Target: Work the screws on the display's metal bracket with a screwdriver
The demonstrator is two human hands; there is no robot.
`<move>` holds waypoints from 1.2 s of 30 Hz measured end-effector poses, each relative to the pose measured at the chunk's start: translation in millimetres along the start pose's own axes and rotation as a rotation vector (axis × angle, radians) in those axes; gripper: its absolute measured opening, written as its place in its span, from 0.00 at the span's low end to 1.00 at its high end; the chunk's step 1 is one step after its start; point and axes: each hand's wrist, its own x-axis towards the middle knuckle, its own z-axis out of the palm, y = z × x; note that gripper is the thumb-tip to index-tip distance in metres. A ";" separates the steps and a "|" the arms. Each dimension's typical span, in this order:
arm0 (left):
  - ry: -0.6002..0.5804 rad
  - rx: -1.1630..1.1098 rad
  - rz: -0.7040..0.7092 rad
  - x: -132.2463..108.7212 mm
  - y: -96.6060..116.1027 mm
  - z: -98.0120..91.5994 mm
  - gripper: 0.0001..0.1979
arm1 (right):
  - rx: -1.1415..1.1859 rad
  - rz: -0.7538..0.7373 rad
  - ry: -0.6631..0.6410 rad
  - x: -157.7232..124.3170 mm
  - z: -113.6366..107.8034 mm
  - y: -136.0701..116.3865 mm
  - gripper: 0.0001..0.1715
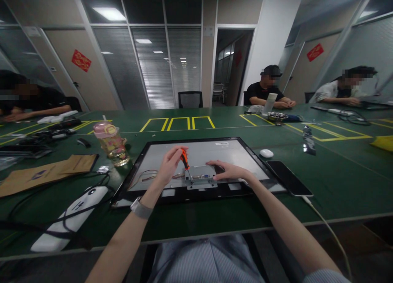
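My left hand (171,162) is closed around an orange-and-black screwdriver (184,159), tilted with its shaft pointing down. The screwdriver's tip reaches the left end of a small metal housing (201,185), which has a blue connector on its front side. My right hand (230,170) grips the right end of that housing, thumb at the front and fingers stretched over the back. Under both hands lies a flat display panel (227,154) with a grey metal back and black frame. Thin wires (150,176) run across it to the left of the housing.
A phone (290,178) on a cable and a white earphone case (266,153) lie right of the panel. To the left are a pink cup (112,144), brown paper packaging (49,172) and a white power strip (72,217) with black cables. Several people sit across the green table (172,221).
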 end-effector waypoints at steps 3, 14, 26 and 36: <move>0.037 0.087 0.023 1.0 0.0 -2.5 0.11 | -0.005 0.004 0.002 -0.5 0.0 -0.8 0.45; 0.014 0.026 0.000 2.2 4.6 -2.4 0.12 | -0.005 0.003 0.001 -1.0 -0.8 -7.1 0.45; -0.046 -0.070 -0.082 2.5 7.6 -3.3 0.14 | -0.018 0.007 -0.009 -1.1 -0.7 -3.4 0.45; 0.107 0.088 0.021 3.9 0.3 -3.1 0.09 | -0.002 0.005 0.006 -2.4 -0.3 -4.9 0.44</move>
